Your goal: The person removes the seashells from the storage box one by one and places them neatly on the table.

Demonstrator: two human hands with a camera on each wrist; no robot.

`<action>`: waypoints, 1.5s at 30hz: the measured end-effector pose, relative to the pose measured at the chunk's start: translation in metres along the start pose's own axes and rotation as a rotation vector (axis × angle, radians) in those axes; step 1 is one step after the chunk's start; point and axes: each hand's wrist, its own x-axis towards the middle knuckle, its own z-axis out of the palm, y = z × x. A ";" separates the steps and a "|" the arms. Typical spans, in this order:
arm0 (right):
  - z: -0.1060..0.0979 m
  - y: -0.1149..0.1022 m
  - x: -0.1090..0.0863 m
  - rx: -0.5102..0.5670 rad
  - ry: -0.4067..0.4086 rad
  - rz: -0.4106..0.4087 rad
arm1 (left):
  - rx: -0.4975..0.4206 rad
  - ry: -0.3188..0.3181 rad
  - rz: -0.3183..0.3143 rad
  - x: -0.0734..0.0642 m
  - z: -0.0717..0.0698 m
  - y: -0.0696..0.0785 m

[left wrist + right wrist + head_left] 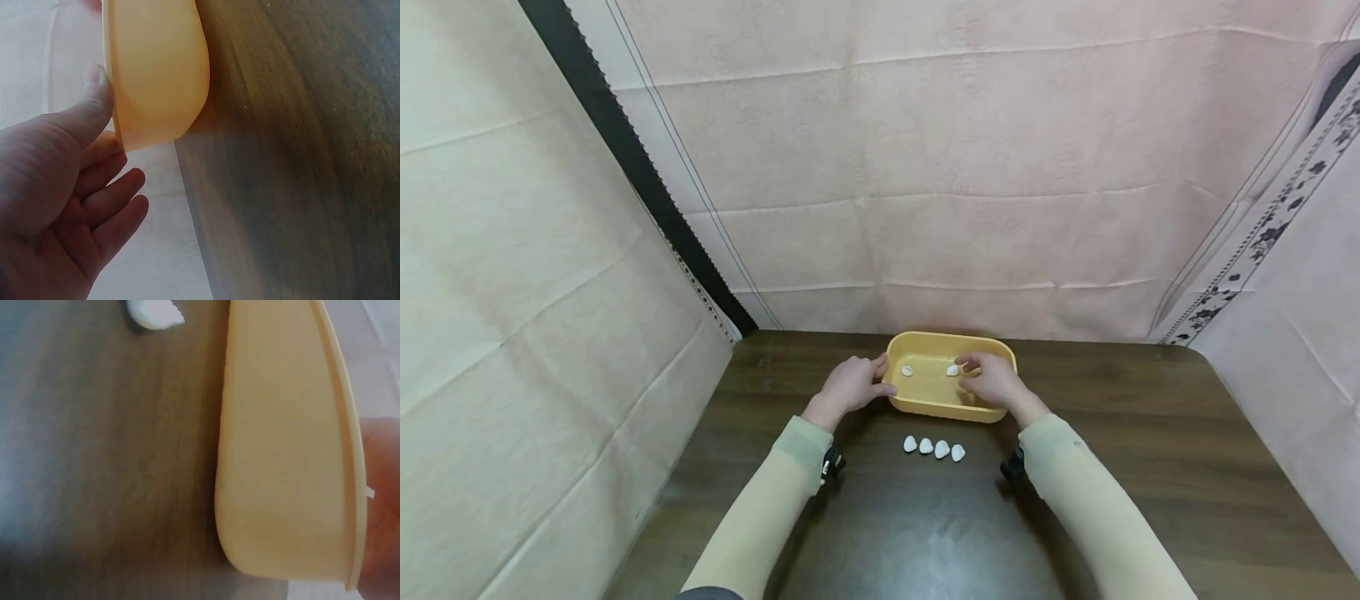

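A yellow plastic tray (951, 409) stands near the table's far edge. At its left end, my left hand (852, 383) pinches the rim; the left wrist view shows the thumb (95, 94) against the rim and the other fingers loosely bent below. My right hand (992, 379) is over the tray's right half, a small white shell (952, 370) at its fingertips. The right wrist view gives only a sliver of white (370, 492) beside that hand, the tray wall hiding most of the fingers. Farther left inside the tray lies another white shell (907, 371).
Several white shells (942, 449) lie in a row on the dark wooden table (925, 525), just in front of the tray. One shell (155, 314) from the row shows a ridged edge in the right wrist view. Pale cloth (962, 183) hangs behind the table and at both sides.
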 end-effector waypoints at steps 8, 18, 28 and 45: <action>0.007 0.002 0.012 0.068 -0.019 0.105 | 0.006 -0.013 -0.022 0.001 0.002 0.001; 0.017 0.011 0.018 0.101 -0.035 0.181 | -0.014 -0.017 -0.032 0.001 0.003 -0.002; 0.024 0.004 0.021 -0.093 0.007 0.135 | -0.009 -0.006 -0.014 0.000 0.004 -0.004; 0.027 -0.002 0.022 0.037 0.014 0.251 | -0.040 0.009 -0.009 0.000 0.003 -0.003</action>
